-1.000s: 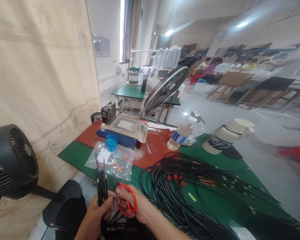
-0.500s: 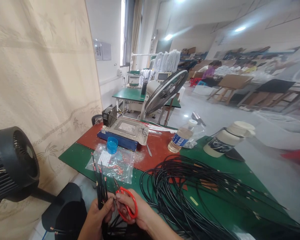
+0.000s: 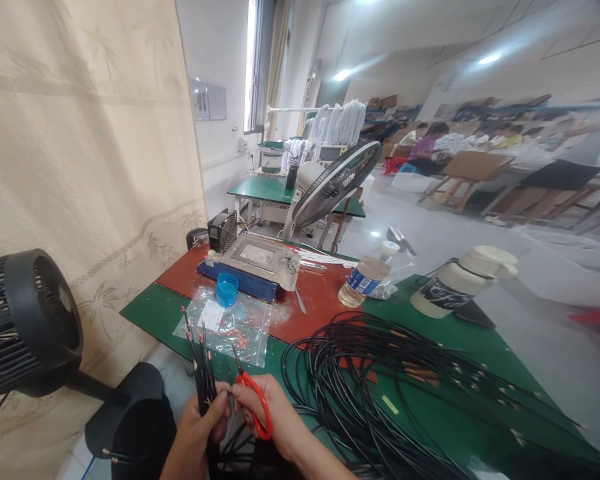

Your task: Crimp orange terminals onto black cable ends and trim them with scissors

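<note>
- So, grip status?
- Left hand [image 3: 211, 415] closed round black cables [image 3: 206, 383], right hand [image 3: 277, 408] wrapped on red scissors [image 3: 266, 415], both nearside of plastic bag [image 3: 260, 340]
- Advice?
- Keep blades angled off skin, single out one end

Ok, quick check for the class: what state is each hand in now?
Left hand: closed around a bundle of black cables.
Right hand: closed, holding red-handled scissors.
</note>
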### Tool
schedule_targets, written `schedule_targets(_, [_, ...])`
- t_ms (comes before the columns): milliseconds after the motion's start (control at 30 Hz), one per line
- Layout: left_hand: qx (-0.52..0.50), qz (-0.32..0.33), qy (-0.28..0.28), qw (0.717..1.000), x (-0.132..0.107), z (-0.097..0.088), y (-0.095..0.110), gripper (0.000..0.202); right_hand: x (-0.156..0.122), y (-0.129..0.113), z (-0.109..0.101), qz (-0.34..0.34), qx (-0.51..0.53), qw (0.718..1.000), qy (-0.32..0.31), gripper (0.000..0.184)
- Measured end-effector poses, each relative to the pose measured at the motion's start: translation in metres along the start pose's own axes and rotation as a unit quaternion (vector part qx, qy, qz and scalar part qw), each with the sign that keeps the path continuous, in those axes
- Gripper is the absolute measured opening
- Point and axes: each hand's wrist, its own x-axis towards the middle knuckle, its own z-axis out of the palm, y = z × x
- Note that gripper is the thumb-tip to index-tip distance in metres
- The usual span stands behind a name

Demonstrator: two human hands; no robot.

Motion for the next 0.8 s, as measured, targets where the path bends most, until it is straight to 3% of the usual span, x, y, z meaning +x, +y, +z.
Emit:
schedule_targets(133, [-0.001,-0.006,0.01,1.0,-0.001,0.003,0.001,0.035,0.001,0.006,-0.002,-0.032,-0.028,0.999,0.015,0.048])
schedule_targets(333, [0.009,0.008,0.032,0.999,-0.002,0.006,0.001,0.036,0.001,-0.004,0.0,0.013,0.036,0.999,-0.01,0.048])
schedule_targets(567, [0.0,0.011,0.022,1.0,-0.003,0.005,0.002,0.035,0.002,-0.011,0.001,0.023,0.023,0.999,-0.028,0.043])
schedule_targets(800, [-0.04,-0.028,-0.001,0.999,-0.004,0.008,0.001,0.042,-0.003,-0.002,0.0,-0.032,-0.047,0.998,-0.013,0.043])
